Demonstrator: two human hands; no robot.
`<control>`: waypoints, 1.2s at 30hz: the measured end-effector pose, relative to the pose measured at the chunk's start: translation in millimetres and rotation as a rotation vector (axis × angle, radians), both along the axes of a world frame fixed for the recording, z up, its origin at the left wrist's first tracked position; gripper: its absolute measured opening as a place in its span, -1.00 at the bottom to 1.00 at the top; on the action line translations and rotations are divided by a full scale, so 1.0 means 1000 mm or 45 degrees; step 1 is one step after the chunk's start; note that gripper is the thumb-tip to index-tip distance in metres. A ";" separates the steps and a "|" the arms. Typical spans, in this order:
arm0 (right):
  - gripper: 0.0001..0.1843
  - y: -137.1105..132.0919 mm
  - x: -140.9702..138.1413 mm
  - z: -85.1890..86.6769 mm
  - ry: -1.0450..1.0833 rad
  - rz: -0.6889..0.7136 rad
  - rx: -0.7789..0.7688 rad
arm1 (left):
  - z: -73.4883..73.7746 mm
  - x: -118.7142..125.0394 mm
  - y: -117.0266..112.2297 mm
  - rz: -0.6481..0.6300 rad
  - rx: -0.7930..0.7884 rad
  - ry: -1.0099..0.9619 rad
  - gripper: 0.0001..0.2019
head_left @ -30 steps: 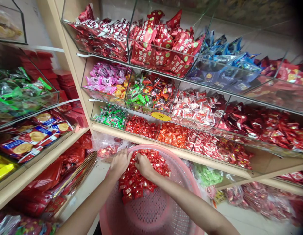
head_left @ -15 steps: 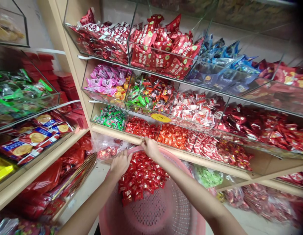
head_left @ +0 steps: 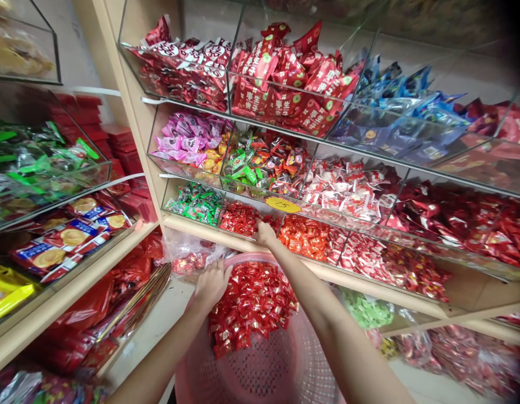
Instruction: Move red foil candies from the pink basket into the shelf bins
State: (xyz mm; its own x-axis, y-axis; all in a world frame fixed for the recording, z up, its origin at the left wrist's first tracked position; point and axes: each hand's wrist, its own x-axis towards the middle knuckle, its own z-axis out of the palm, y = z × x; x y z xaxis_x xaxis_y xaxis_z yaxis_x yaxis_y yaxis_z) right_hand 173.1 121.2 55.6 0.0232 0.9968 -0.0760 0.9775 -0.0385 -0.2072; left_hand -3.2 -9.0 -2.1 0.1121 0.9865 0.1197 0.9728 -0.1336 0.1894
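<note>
A pink perforated plastic basket [head_left: 310,359] stands tilted below the shelf, with a heap of red-wrapped candies [head_left: 253,303] against its far side. My left hand [head_left: 211,283] grips the basket's far-left rim, fingers wrapped over it. My right hand [head_left: 266,233] reaches over the front edge of the lowest row, at the compartment of red-wrapped candies [head_left: 238,217]. Its fingers are curled, and their tips are partly hidden among the candies; what they hold cannot be made out.
Orange-wrapped candies [head_left: 304,237] lie to the right, green-wrapped candies [head_left: 194,202] to the left. Clear dividers and a wooden shelf edge [head_left: 201,227] border the row. A yellow price tag [head_left: 283,205] hangs above. Biscuit packs [head_left: 70,235] fill the left shelf; bagged sweets [head_left: 465,353] lie lower right.
My right hand has moved from the basket's far rim up and forward to the red candy compartment. My left hand stays on the rim. The view has shifted slightly.
</note>
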 end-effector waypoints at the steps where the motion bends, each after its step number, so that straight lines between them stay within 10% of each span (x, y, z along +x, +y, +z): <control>1: -0.64 0.001 0.002 -0.002 0.011 -0.002 0.014 | 0.000 0.000 0.000 0.000 0.003 0.001 -0.49; 36: -0.54 0.013 -0.021 0.016 0.027 -0.108 -0.239 | -0.004 0.000 0.001 0.010 -0.006 0.024 -0.47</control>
State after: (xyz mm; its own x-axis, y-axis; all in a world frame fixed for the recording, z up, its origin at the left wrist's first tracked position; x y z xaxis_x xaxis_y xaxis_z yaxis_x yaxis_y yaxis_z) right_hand 152.2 134.7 71.5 0.1029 0.9597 -0.2616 0.9646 -0.1604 -0.2093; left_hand -3.5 -8.1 -6.5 0.1065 0.9879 0.1127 0.9772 -0.1249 0.1719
